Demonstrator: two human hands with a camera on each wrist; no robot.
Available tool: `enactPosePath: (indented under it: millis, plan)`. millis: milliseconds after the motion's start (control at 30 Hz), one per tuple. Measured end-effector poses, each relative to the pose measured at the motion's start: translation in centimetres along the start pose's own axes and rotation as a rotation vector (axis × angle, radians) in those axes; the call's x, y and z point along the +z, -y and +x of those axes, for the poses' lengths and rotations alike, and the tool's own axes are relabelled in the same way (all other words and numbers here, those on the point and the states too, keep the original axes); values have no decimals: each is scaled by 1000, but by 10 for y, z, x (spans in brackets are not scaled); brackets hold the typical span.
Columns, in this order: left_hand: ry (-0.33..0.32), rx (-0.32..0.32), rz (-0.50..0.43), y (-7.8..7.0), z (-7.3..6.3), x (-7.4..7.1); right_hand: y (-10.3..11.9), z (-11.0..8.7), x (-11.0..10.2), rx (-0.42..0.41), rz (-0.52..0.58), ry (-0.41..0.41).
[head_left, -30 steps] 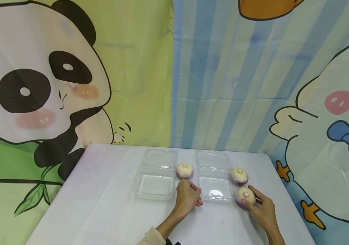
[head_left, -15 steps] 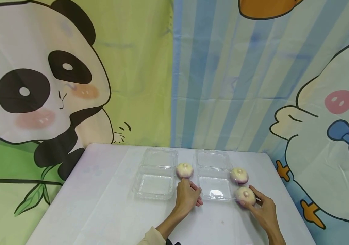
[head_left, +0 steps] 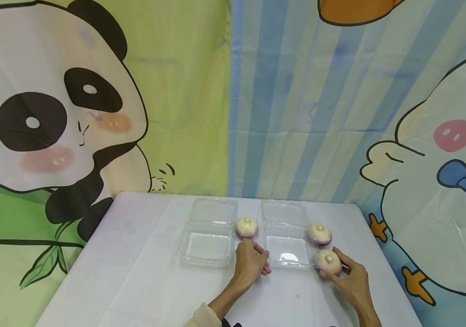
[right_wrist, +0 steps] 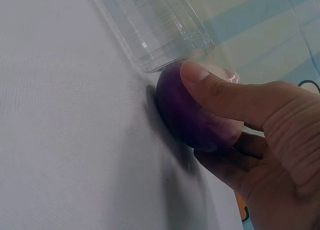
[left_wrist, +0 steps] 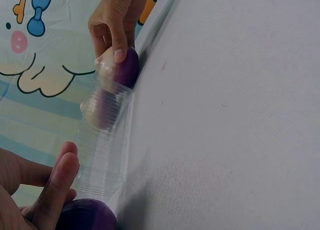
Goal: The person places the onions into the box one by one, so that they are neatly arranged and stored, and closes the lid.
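My right hand [head_left: 351, 281] grips a round purple-and-cream bulb [head_left: 328, 262], thumb on its near side and fingers on its far side. In the right wrist view the thumb presses the bulb's purple skin [right_wrist: 182, 110]. Just behind it sits a second bulb [head_left: 319, 235]. My left hand [head_left: 250, 261] is at the near side of a third bulb [head_left: 246, 227], its visible fingers pointing off to the right. That bulb [left_wrist: 87, 215] is partly cut off in the left wrist view. Contact there is hard to see.
Two clear plastic clamshell boxes lie open on the white table [head_left: 135, 272]. The left box [head_left: 206, 249] stands left of the third bulb; the right box [head_left: 286, 245] stands between that bulb and the other two. A cartoon-printed cloth [head_left: 298, 91] hangs behind.
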State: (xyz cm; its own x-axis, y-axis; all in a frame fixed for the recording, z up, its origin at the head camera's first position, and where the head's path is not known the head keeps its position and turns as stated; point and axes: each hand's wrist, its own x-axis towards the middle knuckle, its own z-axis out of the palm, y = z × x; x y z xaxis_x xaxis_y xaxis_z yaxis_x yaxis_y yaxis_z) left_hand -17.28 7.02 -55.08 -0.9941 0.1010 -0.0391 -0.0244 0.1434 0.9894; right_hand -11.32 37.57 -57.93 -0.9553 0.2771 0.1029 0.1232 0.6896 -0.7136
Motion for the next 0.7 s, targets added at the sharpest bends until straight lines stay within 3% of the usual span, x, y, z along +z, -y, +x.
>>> enactPosePath:
  millis: [367,700]
  plan:
    - [-4,-1,17,-1,-2,1,1,0,0,87,13,14]
    - [-2,-5,17,-2,0,0,2,2,0,90,3,-8]
